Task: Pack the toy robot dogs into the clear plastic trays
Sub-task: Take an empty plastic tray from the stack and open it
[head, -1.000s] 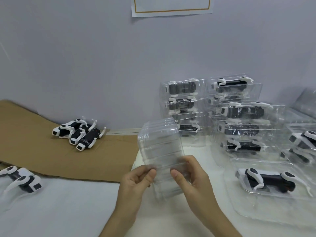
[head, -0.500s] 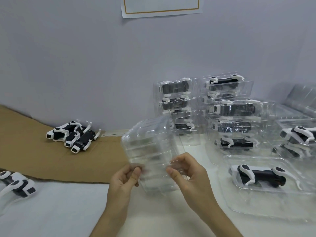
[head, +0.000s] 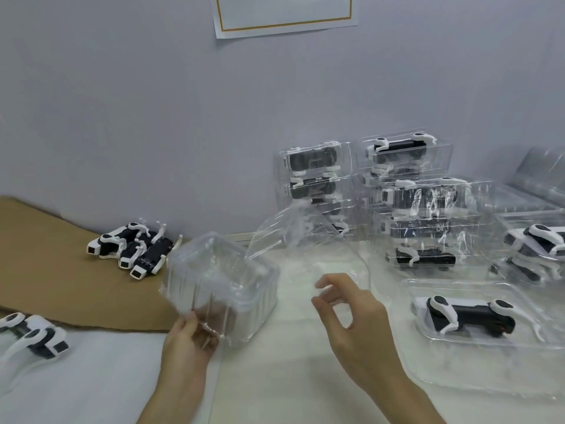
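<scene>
Pale wall point(head: 122, 117) backs a white table point(head: 91, 377); a paper point(head: 284, 13) is stuck high on it, and brown cardboard point(head: 46, 270) lies along the table's left side.

From the head camera, the left hand point(head: 186, 341) grips the tray stack point(head: 220, 283) at its near lower corner, fingers curled round the rim. The stack is tilted with its open side facing up. It sits above and just right of the hand, over the line where the cardboard meets the table.

The right hand point(head: 357, 325) is raised to the right of the stack. Its thumb and forefinger curl toward each other and pinch the near edge of a loose tray point(head: 305, 237). That tray slants away from the fingers toward the wall. Its left corner overlaps the stack's far rim in the view, but whether the two touch cannot be told.

Three dogs point(head: 134, 252) lie unpacked and bunched together on the cardboard, behind and left of the stack. Other dogs point(head: 30, 335) lie at the left edge of the table.

Right of the right hand, a packed dog point(head: 467, 316) lies on its side in its own tray. Behind it, packed trays point(head: 422, 203) stand piled against the wall in several columns.
</scene>
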A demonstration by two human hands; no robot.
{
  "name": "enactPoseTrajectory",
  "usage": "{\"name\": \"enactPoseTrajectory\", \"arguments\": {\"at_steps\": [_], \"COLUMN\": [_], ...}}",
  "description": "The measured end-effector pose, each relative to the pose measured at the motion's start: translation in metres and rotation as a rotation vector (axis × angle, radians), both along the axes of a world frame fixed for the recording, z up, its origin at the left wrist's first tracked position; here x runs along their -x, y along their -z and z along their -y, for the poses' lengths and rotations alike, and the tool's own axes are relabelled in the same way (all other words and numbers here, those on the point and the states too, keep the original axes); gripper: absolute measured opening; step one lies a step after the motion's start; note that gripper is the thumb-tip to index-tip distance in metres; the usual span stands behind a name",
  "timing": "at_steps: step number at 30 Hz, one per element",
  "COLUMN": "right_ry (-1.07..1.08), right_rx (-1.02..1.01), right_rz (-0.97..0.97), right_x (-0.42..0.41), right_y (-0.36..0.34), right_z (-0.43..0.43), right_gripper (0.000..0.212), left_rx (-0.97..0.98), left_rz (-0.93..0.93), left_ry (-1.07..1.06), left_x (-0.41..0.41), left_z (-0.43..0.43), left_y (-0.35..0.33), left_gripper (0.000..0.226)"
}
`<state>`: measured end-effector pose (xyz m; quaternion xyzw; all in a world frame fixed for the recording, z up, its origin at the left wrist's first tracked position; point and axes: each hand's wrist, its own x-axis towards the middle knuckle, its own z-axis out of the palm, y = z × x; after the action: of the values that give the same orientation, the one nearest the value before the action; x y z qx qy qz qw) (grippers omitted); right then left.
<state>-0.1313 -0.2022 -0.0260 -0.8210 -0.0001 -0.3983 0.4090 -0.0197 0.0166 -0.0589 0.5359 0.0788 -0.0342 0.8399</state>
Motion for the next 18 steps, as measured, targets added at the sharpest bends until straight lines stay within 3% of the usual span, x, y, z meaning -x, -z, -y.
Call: {"name": "enactPoseTrajectory", "arguments": {"at_steps": [9,13,18], "right_ry": [0.022,-0.029,-0.015], "right_rx": [0.152,0.152,0.195], "right_rz": [0.073,0.054,0.053], "right_x": [0.003,0.005,0.005], "right_y": [-0.001,-0.003,-0.004], "right_z": [-0.006,-0.010,-0.012], "right_gripper": [0.015,0.012,0.013], "left_rx": [-0.260,-0.203,0.002], "left_rz": [-0.065,-0.179,-0.125], "left_ry": [0.182,0.328,0.159], "left_x": [0.012,0.014,0.010], "left_z": [0.009,0.012,0.021], "left_y": [-0.009,-0.013,-0.012], "left_gripper": [0.021,0.023,0.017]}}
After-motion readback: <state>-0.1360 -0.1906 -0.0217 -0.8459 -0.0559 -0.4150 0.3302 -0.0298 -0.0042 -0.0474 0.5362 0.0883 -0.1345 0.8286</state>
